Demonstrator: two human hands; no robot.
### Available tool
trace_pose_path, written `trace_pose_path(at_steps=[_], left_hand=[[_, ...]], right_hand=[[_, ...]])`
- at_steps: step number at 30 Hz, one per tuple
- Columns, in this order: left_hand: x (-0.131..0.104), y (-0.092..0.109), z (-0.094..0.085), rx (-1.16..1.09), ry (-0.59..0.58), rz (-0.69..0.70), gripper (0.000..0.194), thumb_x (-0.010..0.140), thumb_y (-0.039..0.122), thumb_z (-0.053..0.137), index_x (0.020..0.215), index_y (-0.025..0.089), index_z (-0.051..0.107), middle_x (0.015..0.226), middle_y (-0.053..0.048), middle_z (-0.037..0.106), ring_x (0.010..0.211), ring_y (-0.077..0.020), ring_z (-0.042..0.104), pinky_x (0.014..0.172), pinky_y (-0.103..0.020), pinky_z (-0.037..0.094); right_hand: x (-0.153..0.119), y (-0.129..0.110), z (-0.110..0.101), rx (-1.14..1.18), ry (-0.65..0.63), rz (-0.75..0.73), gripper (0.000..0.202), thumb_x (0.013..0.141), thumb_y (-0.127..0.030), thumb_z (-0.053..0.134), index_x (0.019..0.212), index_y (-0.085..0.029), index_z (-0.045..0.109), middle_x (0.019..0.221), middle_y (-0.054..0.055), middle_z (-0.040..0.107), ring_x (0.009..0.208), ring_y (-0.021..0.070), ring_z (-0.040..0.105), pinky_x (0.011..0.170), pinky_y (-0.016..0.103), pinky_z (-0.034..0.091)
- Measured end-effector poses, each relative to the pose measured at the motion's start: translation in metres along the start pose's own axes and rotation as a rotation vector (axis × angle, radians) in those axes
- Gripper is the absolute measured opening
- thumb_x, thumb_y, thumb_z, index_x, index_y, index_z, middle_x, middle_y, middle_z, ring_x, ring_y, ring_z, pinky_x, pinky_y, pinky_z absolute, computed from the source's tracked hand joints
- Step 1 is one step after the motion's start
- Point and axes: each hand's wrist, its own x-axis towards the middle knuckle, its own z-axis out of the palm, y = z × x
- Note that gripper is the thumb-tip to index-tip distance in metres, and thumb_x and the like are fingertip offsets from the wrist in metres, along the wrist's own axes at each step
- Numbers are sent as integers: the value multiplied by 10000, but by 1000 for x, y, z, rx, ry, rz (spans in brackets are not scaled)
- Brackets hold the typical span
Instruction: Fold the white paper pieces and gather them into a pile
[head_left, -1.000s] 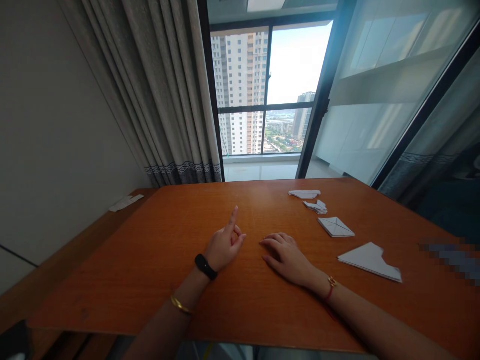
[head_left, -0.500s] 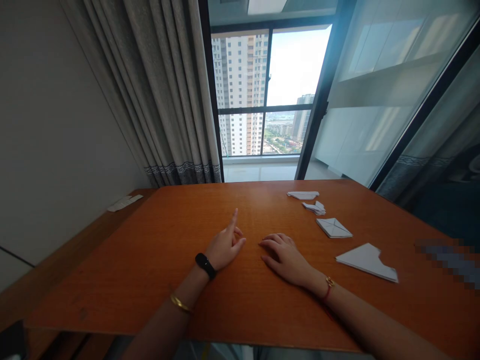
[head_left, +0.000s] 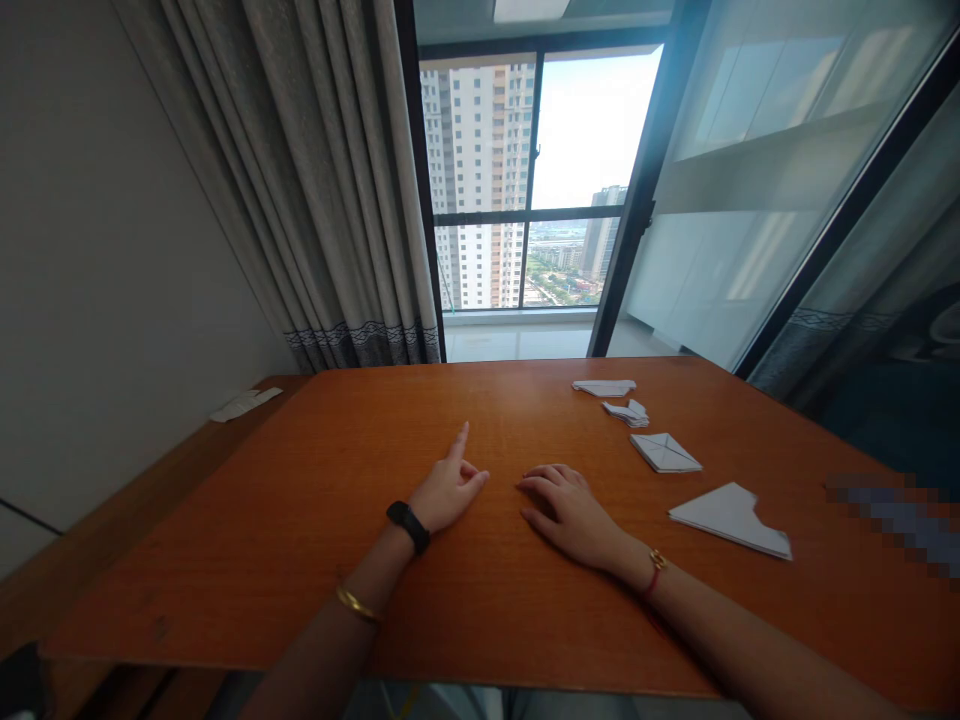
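My left hand [head_left: 444, 492] is over the middle of the wooden table [head_left: 285, 520], index finger stretched forward and the other fingers partly curled, holding nothing. A dark band and a gold bangle circle that wrist. To its right, my right hand [head_left: 568, 515] lies palm down on the wood, fingers loosely spread and nothing in them. Nearest to it is a white folded paper [head_left: 731, 518] with a notch in one side. Beyond that lie a square folded paper [head_left: 666, 453] with crossing creases, a small folded paper piece [head_left: 628, 412] and a flat narrow one [head_left: 604, 387].
A pale strip [head_left: 246, 404] sits on the ledge by the left wall. At the far side are a grey curtain [head_left: 322, 200] and a dark-framed window [head_left: 531, 210]. A pixelated patch covers something at the table's right edge. A dark object [head_left: 22, 680] shows at bottom left.
My left index finger has shifted slightly left, and its neighbouring fingers look a little more curled. My right hand and the papers stay put; the view has moved very slightly.
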Motion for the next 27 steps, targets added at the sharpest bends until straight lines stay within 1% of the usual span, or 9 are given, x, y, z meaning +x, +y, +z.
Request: trace_pose_path(at_steps=[5,8,10,12,15,17,19,24,27], left_hand=[[-1,0,-2,72,15,14,746,875,343,498,1493,215,99,1007,-39,691,682,-139,626,720,-282,487],[-2,0,-2,152,9,21,719,861,348,527,1479,208,187,982,-40,706,853,-186,650,808,-306,473],[-3,0,-3,213,37,42,707,857,341,534,1474,223,208,987,-34,705,911,-197,642,830,-312,460],[-3,0,-3,249,43,51,666,870,344,514,1465,229,237,937,-21,706,869,-190,645,797,-302,459],[-4,1,-3,309,-4,77,538,878,348,496,1394,235,392,798,2,685,752,-174,633,704,-274,451],[-4,3,-2,343,-6,117,448,891,343,471,1329,251,479,780,7,667,716,-161,616,660,-258,435],[-5,5,0,360,-18,131,432,894,347,460,1315,258,491,782,8,660,706,-158,607,633,-250,426],[-8,8,0,432,-131,126,443,851,381,518,1270,240,541,811,-15,663,731,-181,611,654,-268,438],[-8,9,-1,435,-144,135,435,864,387,493,1276,254,530,800,-9,657,725,-182,609,651,-271,441]], right_hand=[[0,-1,-1,-2,-1,6,310,846,-332,557,1144,-258,609,1152,64,597,1089,244,483,970,417,338],[0,0,0,-4,-3,10,316,843,-332,563,1146,-257,607,1155,65,595,1091,242,481,971,416,337],[0,-1,0,-2,2,10,314,843,-332,566,1145,-254,607,1156,63,595,1089,241,480,971,412,336],[0,-1,0,1,5,9,309,845,-334,566,1140,-253,609,1153,61,597,1085,241,481,970,411,337],[0,-1,0,3,6,5,303,845,-337,566,1133,-253,613,1149,61,598,1086,244,480,969,415,336],[0,-2,1,4,8,7,304,843,-337,569,1131,-252,614,1150,65,597,1087,248,481,968,419,336],[0,-1,1,4,10,9,305,842,-338,571,1131,-253,615,1148,68,597,1085,249,483,965,422,338],[1,0,0,-2,10,12,302,838,-337,574,1126,-257,617,1152,65,596,1074,247,490,962,421,346],[-1,-4,1,-5,14,17,302,832,-333,580,1122,-255,620,1152,60,602,1075,245,493,964,418,350]])
